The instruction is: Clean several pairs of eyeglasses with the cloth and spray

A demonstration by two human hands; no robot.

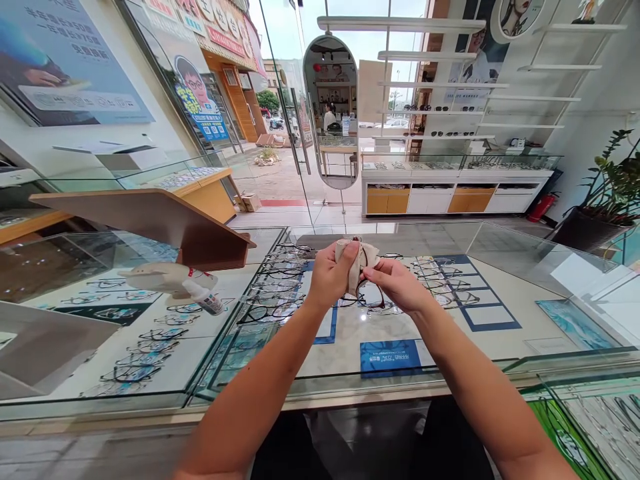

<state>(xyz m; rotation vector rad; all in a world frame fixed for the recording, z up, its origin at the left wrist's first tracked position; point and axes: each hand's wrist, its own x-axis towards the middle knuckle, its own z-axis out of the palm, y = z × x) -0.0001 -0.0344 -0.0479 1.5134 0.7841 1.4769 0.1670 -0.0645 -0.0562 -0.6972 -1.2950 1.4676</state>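
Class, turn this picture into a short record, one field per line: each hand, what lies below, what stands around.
Left hand: pinches a beige cloth bunched against the held glasses
Right hand: fingers grip the held glasses
Held glasses: one lens shows below the cloth; the rest is partly hidden
Below: glass counter with rows of displayed eyeglasses
Near front edge: blue card with white lettering
Left side: white bottle, tilted
Background: oval mirror, centre; potted plant, right
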